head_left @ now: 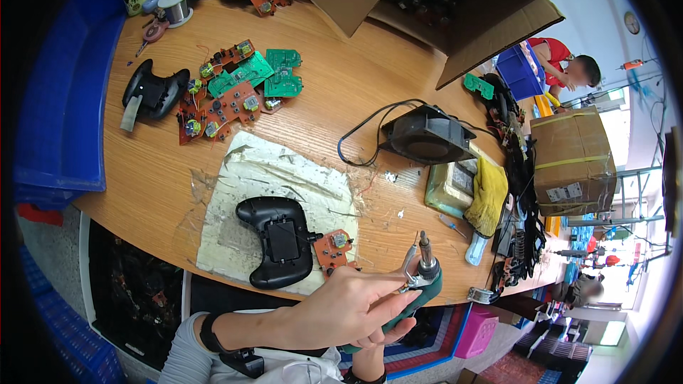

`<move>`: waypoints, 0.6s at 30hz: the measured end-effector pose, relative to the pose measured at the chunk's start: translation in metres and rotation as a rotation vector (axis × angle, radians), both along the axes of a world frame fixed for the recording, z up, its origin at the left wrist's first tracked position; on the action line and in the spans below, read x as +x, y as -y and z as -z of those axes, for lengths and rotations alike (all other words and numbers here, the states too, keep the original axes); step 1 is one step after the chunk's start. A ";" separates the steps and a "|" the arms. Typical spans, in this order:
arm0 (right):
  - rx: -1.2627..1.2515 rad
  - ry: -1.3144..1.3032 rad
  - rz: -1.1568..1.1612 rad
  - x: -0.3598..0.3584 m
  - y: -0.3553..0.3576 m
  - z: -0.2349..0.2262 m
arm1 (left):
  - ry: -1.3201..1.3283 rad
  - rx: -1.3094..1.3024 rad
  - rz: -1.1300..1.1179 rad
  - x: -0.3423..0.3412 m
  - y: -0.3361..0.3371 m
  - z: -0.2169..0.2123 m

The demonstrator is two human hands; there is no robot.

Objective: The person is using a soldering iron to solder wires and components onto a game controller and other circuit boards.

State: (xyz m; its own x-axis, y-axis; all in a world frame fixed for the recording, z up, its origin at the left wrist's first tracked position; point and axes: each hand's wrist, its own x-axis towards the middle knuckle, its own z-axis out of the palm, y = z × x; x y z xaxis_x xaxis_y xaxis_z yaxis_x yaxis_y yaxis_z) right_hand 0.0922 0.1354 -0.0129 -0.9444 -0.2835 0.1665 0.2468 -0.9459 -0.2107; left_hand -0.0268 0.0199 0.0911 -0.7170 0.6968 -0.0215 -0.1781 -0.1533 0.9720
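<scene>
My right hand (398,331) is wrapped round the green handle of a soldering gun (420,284), its metal tip pointing up and away from me. From the left, my left hand (348,306) reaches across, its fingers closed at the front of the gun beside a thin metal guide; it partly hides my right hand. Left of the hands, a black game controller (281,242) lies back side up on a soiled white cloth (284,171). Against its right grip rests an orange circuit board (333,249), its lower end close to my left hand.
Orange and green circuit boards (282,75) are heaped farther back, near another black controller (153,92) and a solder spool (174,7). To the right are a black fan (427,135) with a cable and a yellow glove (487,195). A cardboard box (491,35) stands behind; a blue bin (60,99) flanks the left.
</scene>
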 end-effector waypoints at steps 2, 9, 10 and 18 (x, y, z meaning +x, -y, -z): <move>0.000 -0.009 -0.004 -0.001 0.000 0.001 | 0.008 0.021 -0.008 0.000 0.000 0.001; -0.028 0.055 0.008 -0.004 -0.001 -0.008 | -0.065 0.010 -0.037 0.000 -0.001 0.002; -0.031 0.064 0.011 -0.004 0.000 -0.009 | -0.094 0.010 -0.046 0.000 -0.001 0.002; -0.129 0.083 0.172 -0.012 0.010 -0.022 | -0.099 0.018 -0.053 0.000 -0.002 0.004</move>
State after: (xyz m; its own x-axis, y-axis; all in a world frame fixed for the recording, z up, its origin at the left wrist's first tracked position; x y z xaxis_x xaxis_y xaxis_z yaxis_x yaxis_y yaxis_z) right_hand 0.0806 0.1256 0.0092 -0.9890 -0.0982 0.1106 0.0907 -0.9934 -0.0709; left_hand -0.0268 0.0221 0.0867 -0.7511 0.6572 0.0632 -0.0726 -0.1775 0.9814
